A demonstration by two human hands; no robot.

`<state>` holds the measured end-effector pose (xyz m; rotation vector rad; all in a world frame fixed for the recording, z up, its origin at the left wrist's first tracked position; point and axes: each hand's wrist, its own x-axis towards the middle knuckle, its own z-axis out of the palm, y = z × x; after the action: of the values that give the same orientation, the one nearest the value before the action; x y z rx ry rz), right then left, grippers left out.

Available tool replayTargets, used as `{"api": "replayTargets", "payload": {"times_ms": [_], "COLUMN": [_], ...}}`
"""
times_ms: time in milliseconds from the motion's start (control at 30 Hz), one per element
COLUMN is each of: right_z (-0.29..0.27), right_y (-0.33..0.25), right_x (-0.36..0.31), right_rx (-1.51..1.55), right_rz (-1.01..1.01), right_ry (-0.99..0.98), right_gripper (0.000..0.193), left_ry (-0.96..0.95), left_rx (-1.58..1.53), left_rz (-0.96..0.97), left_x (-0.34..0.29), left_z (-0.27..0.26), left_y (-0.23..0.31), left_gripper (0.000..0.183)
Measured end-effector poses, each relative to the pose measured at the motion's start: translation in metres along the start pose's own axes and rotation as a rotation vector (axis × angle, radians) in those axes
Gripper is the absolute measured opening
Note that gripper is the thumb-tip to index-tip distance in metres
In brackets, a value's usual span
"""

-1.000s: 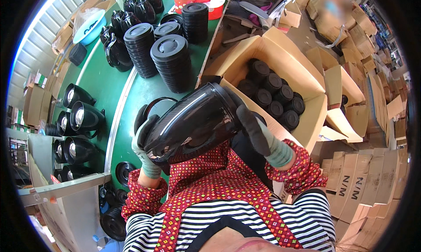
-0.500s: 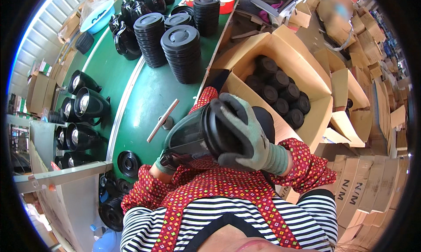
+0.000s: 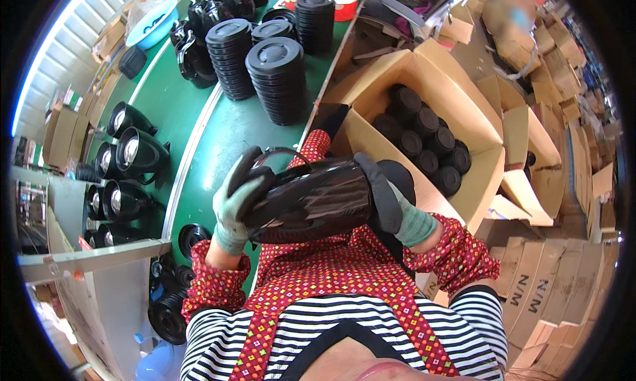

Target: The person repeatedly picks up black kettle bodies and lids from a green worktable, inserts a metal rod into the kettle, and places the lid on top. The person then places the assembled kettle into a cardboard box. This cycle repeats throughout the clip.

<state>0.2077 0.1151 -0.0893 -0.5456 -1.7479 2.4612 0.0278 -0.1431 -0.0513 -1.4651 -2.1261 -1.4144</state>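
A big green table (image 3: 220,141) is on your left, and an open brown box (image 3: 480,169) is on your right. The shiny black jug (image 3: 318,199) is sideways in front of you. Your left hand (image 3: 237,202) holds one end; your right hand (image 3: 391,205) holds the other.

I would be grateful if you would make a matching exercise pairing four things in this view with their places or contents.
1. Black jug
2. Light blue basin
3. Large open carton
4. Stacked black lids

A. Holds a cluster of black cylinders
B. Piled on the green table
C. Between gloved left hand and right hand
D. Upper left of the view

Pairs: 1-C, 2-D, 3-A, 4-B
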Motion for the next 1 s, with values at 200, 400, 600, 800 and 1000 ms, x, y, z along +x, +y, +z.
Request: {"api": "replayTargets", "payload": {"times_ms": [200, 400, 600, 800, 1000], "right_z": [0.016, 0.035, 0.027, 0.029, 0.011], "right_y": [-0.054, -0.032, -0.025, -0.041, 0.084], "right_x": [-0.01, -0.011, -0.019, -0.015, 0.008], "right_rx": [-0.438, 0.155, 0.446, -0.062, 0.114], "right_rz": [-0.699, -0.246, -0.116, -0.724, -0.337], "right_ry": [-0.21, 0.012, -0.034, -0.216, -0.111], "right_gripper": [0.068, 0.062, 0.065, 0.071, 0.047], "left_ry": [-0.1, -0.152, -0.217, -0.334, -0.51], "left_rx": [-0.997, -0.332, -0.303, -0.924, 0.182], "left_rz": [-0.646, -0.209, -0.21, -0.555, 0.284], "left_x": [-0.023, 0.016, 0.021, -0.021, 0.082], "left_z": [0.017, 0.001, -0.022, 0.016, -0.027], "left_y": [-0.02, 0.018, 0.017, -0.025, 0.068], "left_gripper": [0.058, 0.051, 0.048, 0.062, 0.043]}}
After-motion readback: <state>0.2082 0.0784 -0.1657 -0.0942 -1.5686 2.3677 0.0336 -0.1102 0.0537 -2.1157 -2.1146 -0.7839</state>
